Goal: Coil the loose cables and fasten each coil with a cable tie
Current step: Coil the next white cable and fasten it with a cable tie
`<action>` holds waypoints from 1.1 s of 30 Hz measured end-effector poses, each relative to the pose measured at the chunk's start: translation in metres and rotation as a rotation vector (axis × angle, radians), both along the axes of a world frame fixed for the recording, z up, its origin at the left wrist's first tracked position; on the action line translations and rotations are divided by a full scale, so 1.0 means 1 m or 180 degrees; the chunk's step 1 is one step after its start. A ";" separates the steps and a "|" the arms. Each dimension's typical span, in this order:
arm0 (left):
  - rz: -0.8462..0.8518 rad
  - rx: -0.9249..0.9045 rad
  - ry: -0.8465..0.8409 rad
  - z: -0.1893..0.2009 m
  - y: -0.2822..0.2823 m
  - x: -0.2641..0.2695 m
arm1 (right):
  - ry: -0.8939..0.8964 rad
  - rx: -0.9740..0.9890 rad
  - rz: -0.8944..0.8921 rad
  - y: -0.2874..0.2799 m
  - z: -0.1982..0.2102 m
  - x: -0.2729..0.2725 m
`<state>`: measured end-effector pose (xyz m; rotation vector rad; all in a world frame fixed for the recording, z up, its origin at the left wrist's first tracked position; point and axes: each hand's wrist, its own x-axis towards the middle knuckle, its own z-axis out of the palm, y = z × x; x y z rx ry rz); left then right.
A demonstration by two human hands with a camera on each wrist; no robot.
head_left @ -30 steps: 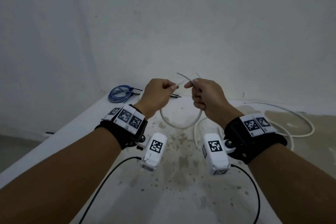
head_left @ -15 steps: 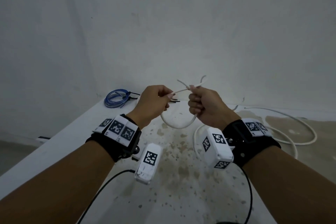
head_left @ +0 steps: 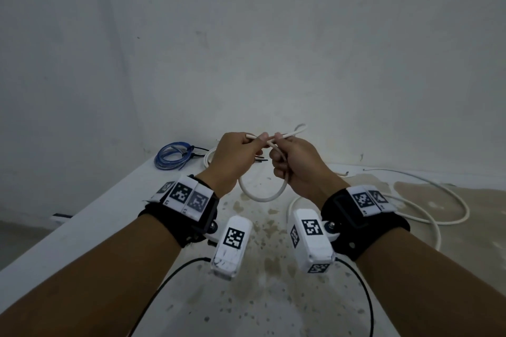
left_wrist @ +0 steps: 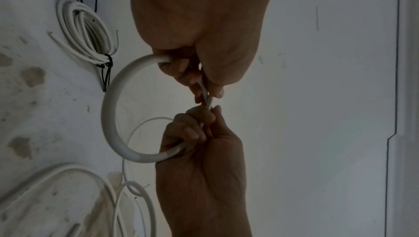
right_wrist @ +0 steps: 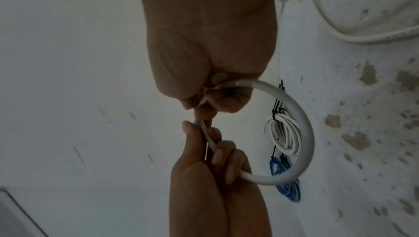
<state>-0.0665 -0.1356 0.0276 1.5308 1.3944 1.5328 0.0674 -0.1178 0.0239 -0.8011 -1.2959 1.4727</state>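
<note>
Hands raised, left hand (head_left: pixel 235 156), right hand (head_left: pixel 295 164) pinching white cable (head_left: pixel 262 197).

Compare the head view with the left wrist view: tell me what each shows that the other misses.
Head view only: both wrist cameras and the cable's free end sticking up past the right hand.
Left wrist view only: the black tie binding the finished white coil.
Both: the left hand and right hand gripping the white cable loop.
</note>
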 end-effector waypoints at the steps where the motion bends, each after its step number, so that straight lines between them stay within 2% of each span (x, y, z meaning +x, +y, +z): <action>1: 0.0046 0.0035 0.0058 -0.001 0.000 0.000 | -0.0091 0.0018 -0.0123 -0.002 0.001 0.000; 3: 0.0247 0.0147 0.0170 -0.004 0.001 -0.001 | -0.0423 0.0008 -0.0396 -0.002 0.004 0.003; 5: 0.0429 0.0235 0.0233 -0.006 0.002 -0.004 | -0.1191 0.0336 -0.1085 -0.002 0.006 0.009; 7: 0.0456 0.0265 0.0322 -0.006 0.002 -0.006 | -0.2272 0.1370 -0.2051 0.003 0.009 0.016; 8: 0.0443 0.0289 0.0407 -0.004 0.001 -0.005 | -0.2580 0.1988 -0.2273 0.003 0.012 0.016; 9: 0.0434 0.0324 0.0519 -0.002 0.000 -0.004 | -0.2808 0.2472 -0.2174 0.003 0.016 0.016; 10: 0.0432 0.0372 0.0629 0.000 0.000 -0.001 | -0.3092 0.2778 -0.1842 0.006 0.021 0.014; 12: 0.0433 0.0465 0.0663 0.006 0.000 0.004 | -0.3506 0.2789 -0.0980 0.008 0.030 0.011; 14: 0.0416 0.0453 0.0433 0.009 0.000 0.006 | -0.3246 0.2566 -0.0611 0.009 0.037 0.015; 17: 0.0437 0.0457 0.0121 0.010 0.000 0.006 | -0.2957 0.2619 -0.0925 0.012 0.036 0.022; 21: 0.0510 0.0412 0.0027 0.010 0.002 0.005 | -0.2048 0.2074 -0.1070 0.012 0.025 0.025; 23: 0.0608 0.0439 0.0126 0.010 0.002 0.005 | -0.1850 0.1904 -0.1049 0.012 0.022 0.027; 25: 0.0717 0.0585 0.0376 0.009 0.000 0.006 | -0.1827 0.1776 -0.0820 0.011 0.021 0.027; 29: 0.0790 0.0885 0.0817 0.009 -0.003 0.009 | -0.2157 0.1762 -0.0099 0.006 0.031 0.025; 33: 0.0734 0.0922 0.0699 0.005 -0.005 0.012 | -0.2416 0.1855 0.0185 0.004 0.040 0.031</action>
